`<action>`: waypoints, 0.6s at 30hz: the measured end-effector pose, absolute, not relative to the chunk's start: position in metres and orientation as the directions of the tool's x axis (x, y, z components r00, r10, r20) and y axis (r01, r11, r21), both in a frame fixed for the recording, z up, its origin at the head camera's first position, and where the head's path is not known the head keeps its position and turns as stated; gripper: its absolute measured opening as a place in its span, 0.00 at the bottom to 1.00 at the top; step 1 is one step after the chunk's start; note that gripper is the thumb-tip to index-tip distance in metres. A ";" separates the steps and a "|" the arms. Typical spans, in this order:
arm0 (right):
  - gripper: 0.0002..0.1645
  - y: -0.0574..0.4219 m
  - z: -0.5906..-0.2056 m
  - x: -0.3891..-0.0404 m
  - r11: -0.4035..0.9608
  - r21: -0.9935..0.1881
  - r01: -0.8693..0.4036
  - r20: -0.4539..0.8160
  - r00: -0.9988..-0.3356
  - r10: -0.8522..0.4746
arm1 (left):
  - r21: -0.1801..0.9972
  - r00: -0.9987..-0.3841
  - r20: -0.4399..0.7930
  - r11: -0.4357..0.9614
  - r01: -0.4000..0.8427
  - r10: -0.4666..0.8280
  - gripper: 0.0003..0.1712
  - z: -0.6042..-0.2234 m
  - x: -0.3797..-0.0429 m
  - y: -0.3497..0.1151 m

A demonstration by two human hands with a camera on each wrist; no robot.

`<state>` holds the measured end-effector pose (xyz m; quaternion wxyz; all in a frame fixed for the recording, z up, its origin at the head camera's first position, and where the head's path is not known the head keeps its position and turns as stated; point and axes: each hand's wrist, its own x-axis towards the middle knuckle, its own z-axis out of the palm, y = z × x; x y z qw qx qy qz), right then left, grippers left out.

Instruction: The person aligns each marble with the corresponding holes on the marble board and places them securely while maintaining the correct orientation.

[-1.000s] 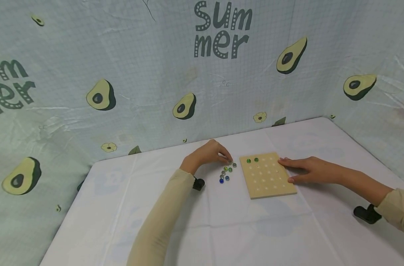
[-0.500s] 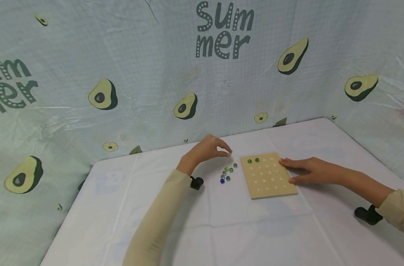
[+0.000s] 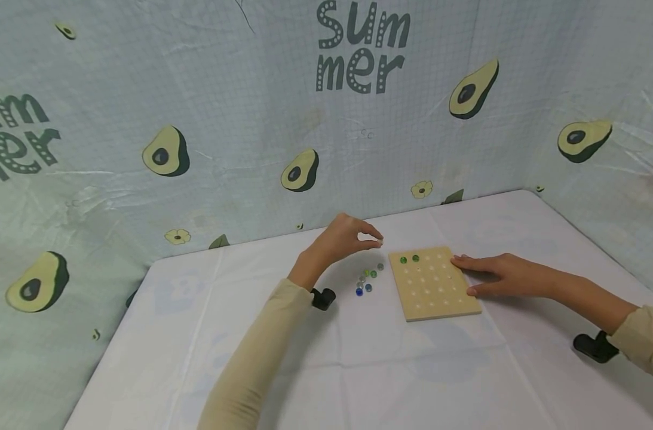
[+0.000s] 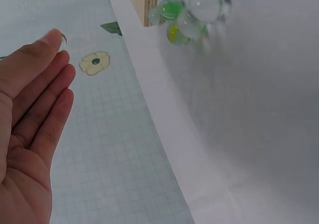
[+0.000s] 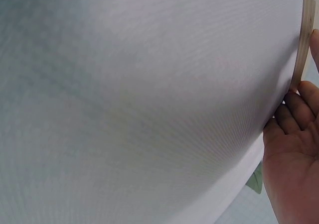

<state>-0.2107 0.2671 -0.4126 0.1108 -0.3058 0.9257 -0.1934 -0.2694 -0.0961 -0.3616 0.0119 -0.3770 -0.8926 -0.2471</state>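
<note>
My left hand (image 3: 341, 240) is raised over the table beyond the loose marbles, pinching a clear marble (image 4: 63, 43) between thumb and fingertips. Below it on the cloth lies a small cluster of marbles: a green one (image 3: 373, 274), a dark blue one (image 3: 359, 292), and several clear or bluish ones. Right of them lies a square wooden board (image 3: 432, 292) with rows of shallow hollows. Two green marbles (image 3: 409, 259) sit side by side in its far left row. My right hand (image 3: 506, 276) rests against the board's right edge, fingers fairly straight and touching it.
A white cloth covers the table (image 3: 326, 382). Behind and beside it hangs a pale curtain (image 3: 240, 119) printed with avocados and lettering. A black wrist camera (image 3: 323, 298) sits on the left wrist, another one (image 3: 596, 347) on the right.
My left hand has lifted a clear marble out from the cluster and moved up and slightly right with it. The right hand and the board have stayed put.
</note>
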 end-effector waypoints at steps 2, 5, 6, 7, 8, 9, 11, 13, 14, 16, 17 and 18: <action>0.48 0.267 -0.412 -0.211 0.739 -0.426 -0.523 -0.090 -0.788 -0.609 | 0.435 -0.710 0.221 0.584 0.686 0.669 0.11 -0.361 -0.268 -0.094; 0.48 0.267 -0.412 -0.210 0.742 -0.426 -0.518 -0.091 -0.791 -0.604 | 0.428 -0.706 0.237 0.581 0.692 0.667 0.11 -0.361 -0.266 -0.091; 0.48 0.268 -0.412 -0.211 0.739 -0.429 -0.520 -0.090 -0.790 -0.607 | 0.428 -0.706 0.242 0.579 0.694 0.666 0.11 -0.361 -0.266 -0.090; 0.48 0.268 -0.412 -0.210 0.739 -0.430 -0.519 -0.090 -0.789 -0.607 | 0.425 -0.704 0.249 0.577 0.697 0.665 0.11 -0.361 -0.265 -0.089; 0.48 0.267 -0.412 -0.210 0.739 -0.431 -0.518 -0.090 -0.790 -0.606 | 0.423 -0.703 0.254 0.578 0.698 0.664 0.11 -0.361 -0.264 -0.088; 0.48 0.267 -0.411 -0.210 0.737 -0.431 -0.521 -0.089 -0.788 -0.609 | 0.421 -0.703 0.259 0.577 0.699 0.663 0.11 -0.361 -0.264 -0.087; 0.48 0.267 -0.411 -0.210 0.735 -0.436 -0.519 -0.095 -0.786 -0.611 | 0.425 -0.701 0.267 0.572 0.702 0.661 0.11 -0.361 -0.263 -0.085; 0.49 0.267 -0.411 -0.210 0.740 -0.441 -0.508 -0.102 -0.791 -0.604 | 0.429 -0.702 0.272 0.570 0.701 0.658 0.11 -0.361 -0.262 -0.083; 0.49 0.267 -0.412 -0.210 0.742 -0.441 -0.505 -0.103 -0.793 -0.601 | 0.432 -0.705 0.271 0.571 0.698 0.656 0.11 -0.361 -0.261 -0.082; 0.49 0.267 -0.412 -0.211 0.746 -0.441 -0.500 -0.108 -0.795 -0.597 | 0.441 -0.710 0.270 0.572 0.692 0.651 0.11 -0.361 -0.260 -0.080; 0.49 0.267 -0.412 -0.211 0.746 -0.440 -0.501 -0.107 -0.795 -0.597 | 0.446 -0.712 0.268 0.572 0.689 0.649 0.11 -0.362 -0.260 -0.079; 0.49 0.267 -0.412 -0.211 0.746 -0.439 -0.500 -0.107 -0.796 -0.596 | 0.447 -0.713 0.268 0.572 0.688 0.648 0.12 -0.363 -0.260 -0.078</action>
